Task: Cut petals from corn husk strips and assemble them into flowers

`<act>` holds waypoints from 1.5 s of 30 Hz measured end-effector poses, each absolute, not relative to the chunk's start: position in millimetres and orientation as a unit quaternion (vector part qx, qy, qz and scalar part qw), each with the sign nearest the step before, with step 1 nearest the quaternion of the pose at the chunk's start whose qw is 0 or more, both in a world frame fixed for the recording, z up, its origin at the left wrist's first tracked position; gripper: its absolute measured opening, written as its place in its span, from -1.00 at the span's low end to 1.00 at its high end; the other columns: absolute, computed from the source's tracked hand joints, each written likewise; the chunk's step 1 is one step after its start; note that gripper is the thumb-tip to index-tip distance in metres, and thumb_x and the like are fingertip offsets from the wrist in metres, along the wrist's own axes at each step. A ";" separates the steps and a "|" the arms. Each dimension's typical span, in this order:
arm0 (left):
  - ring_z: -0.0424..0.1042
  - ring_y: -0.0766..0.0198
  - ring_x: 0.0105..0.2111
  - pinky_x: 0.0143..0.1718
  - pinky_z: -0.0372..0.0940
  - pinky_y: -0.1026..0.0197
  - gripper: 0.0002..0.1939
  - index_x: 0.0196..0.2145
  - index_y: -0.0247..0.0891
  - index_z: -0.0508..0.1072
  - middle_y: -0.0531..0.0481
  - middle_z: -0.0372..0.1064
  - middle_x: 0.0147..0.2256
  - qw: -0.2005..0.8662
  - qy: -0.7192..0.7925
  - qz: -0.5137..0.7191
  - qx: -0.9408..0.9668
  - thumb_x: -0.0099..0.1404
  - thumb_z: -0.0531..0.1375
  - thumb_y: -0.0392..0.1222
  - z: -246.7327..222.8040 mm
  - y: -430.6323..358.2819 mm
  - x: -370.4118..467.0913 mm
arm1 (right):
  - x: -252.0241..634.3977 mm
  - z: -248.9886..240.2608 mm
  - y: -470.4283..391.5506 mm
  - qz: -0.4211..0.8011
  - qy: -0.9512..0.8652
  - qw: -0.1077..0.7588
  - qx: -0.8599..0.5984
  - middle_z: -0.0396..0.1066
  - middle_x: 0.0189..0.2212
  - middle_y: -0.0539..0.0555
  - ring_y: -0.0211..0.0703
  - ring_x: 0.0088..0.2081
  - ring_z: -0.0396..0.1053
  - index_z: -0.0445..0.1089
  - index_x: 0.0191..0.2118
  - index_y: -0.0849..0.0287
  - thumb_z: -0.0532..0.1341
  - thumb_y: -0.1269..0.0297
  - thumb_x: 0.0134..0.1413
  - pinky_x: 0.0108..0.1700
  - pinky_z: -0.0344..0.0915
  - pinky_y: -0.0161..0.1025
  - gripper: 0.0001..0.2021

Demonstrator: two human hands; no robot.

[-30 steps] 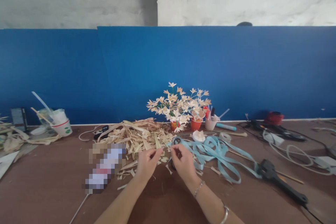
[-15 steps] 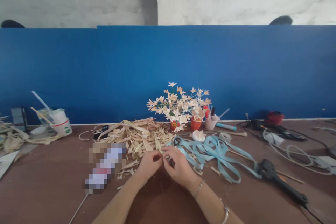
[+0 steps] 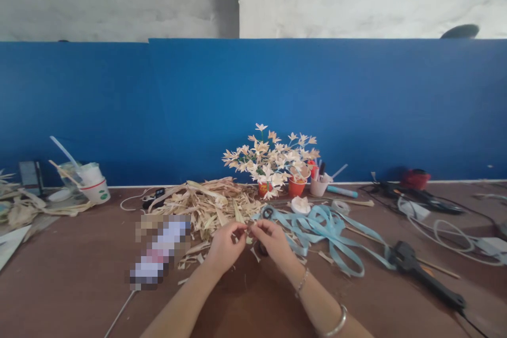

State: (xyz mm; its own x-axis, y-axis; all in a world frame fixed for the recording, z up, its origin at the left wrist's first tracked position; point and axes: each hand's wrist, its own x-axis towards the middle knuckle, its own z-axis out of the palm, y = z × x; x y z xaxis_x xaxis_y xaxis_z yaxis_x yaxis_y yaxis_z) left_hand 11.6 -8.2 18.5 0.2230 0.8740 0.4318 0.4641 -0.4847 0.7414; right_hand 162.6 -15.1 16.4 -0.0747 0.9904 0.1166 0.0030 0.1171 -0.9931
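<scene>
My left hand (image 3: 226, 245) and my right hand (image 3: 272, 240) meet fingertip to fingertip above the brown table, just in front of a heap of dry, pale husk strips (image 3: 212, 203). Both are closed in a pinch; whatever lies between the fingertips is too small to name. Black-handled scissors (image 3: 266, 213) lie partly hidden behind my right hand. Light blue ribbon (image 3: 322, 222) spreads in loops to the right of it. Behind the hands stand pale flowers (image 3: 265, 156) in red cups (image 3: 296, 186).
A black glue gun (image 3: 428, 277) lies at right, near white cables (image 3: 447, 232). A blurred-out device (image 3: 160, 253) with a cord is on the left. White cup (image 3: 95, 190) at far left; blue partition (image 3: 198, 105) behind the table (image 3: 71, 274).
My right hand's fingers have shifted and drawn in at the fingertips, uncovering more of the scissors and a small scrap. My left hand has turned slightly. Dark shapes beyond the partition moved.
</scene>
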 end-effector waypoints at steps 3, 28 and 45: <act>0.39 0.23 -0.36 -0.29 0.26 0.22 -0.80 -0.35 -0.23 0.47 -0.06 0.43 -0.38 0.183 0.430 0.430 0.772 0.15 0.06 -0.33 20.0 -7.6 10.7 | 161.8 18.3 -15.8 0.477 -0.558 0.517 -0.441 0.30 -0.63 -0.05 -0.33 -0.57 0.22 0.31 -0.57 0.21 0.22 0.04 -0.09 -0.53 0.16 -0.39 -0.69; 0.32 0.20 -0.31 -0.24 0.22 0.18 -0.80 -0.36 -0.25 0.37 -0.09 0.33 -0.36 0.200 0.399 0.413 0.794 0.29 -0.02 -0.20 26.1 -13.6 12.0 | 160.7 27.0 -23.2 0.295 -0.661 0.496 -0.479 0.32 -0.59 -0.02 -0.27 -0.52 0.24 0.33 -0.54 0.19 0.14 0.33 -0.11 -0.44 0.18 -0.33 -0.91; 0.30 0.28 -0.44 -0.39 0.20 0.29 -0.84 -0.48 -0.26 0.40 -0.01 0.33 -0.48 0.250 0.393 0.470 0.750 0.19 0.09 -0.21 26.4 -12.3 13.3 | 164.6 21.2 -15.4 0.563 -0.500 0.488 -0.442 0.27 -0.68 -0.08 -0.39 -0.65 0.14 0.30 -0.54 0.21 0.28 0.12 -0.21 -0.61 0.00 -0.41 -0.74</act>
